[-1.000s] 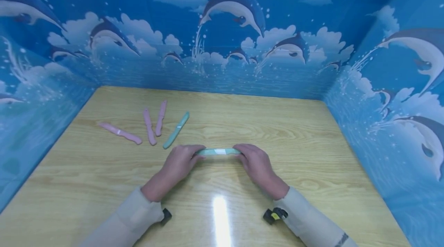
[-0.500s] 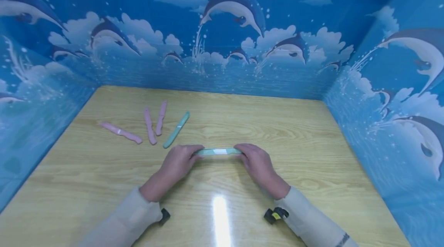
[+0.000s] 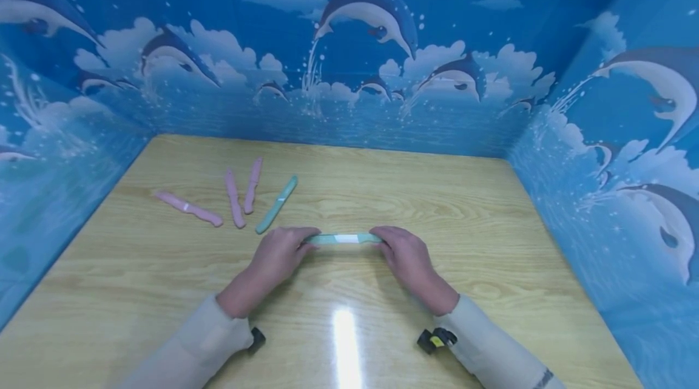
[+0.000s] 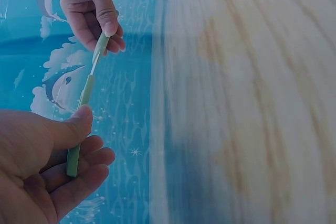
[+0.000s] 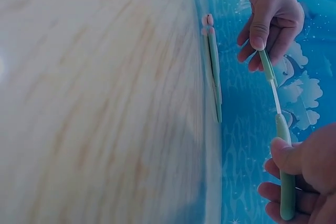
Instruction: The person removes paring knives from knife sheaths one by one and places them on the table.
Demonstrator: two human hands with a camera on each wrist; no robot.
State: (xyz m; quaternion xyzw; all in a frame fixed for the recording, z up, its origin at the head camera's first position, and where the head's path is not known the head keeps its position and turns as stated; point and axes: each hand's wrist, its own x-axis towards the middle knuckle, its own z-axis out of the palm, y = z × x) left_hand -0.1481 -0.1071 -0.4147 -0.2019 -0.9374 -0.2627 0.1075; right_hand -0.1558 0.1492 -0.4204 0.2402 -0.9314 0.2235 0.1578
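A slim green knife-like tool [image 3: 343,238] with a pale middle band is held level just above the wooden table [image 3: 491,237], one hand at each end. My left hand [image 3: 281,254] pinches its left end between thumb and fingers; the left wrist view shows the green handle [image 4: 79,135] under that thumb. My right hand [image 3: 403,255] pinches the right end, and in the right wrist view the green piece [image 5: 286,182] lies under its thumb, with a thin white strip [image 5: 275,95] bridging the two green parts.
Three pink tools [image 3: 188,209] [image 3: 235,199] [image 3: 253,185] and one more green one [image 3: 277,204] lie at the table's back left. Blue dolphin-print walls [image 3: 349,61] close in the table on three sides. A light glare [image 3: 346,340] sits near the front edge.
Almost nothing differs; both hands keep the same grip on the green tool, with only a slight shift of the forearms.
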